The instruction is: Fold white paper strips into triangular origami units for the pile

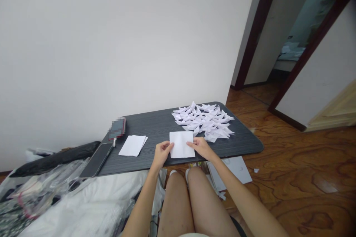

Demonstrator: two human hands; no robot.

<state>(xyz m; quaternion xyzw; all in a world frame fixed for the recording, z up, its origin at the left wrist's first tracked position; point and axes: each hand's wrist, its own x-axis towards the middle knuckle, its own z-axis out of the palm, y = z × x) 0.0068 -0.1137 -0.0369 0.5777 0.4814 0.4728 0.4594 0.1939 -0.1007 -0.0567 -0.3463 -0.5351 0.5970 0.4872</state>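
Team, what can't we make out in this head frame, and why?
All in the head view:
Left hand and right hand: any fingertips behind the held sheet are hidden by it.
Paper stack: count unclear, top sheet covers those below.
Folded paper pieces: exact count unclear, they overlap.
Pixelated object: detail lost to mosaic blocks.
Legs: cut off by the bottom edge.

Looks like a home; can't tell which room. Going by plain white wall [125, 44], glossy wood floor [311, 181] with bold swirling grain, and dark red-brown door frame [259, 26] opening onto another space [292, 50]. Furnished with a small dark table [155, 124], round-cornered, set right by the wall. Cluttered at left with clear plastic bags [52, 177] and rumpled white sheeting [91, 200], piled loosely, more household than workplace.
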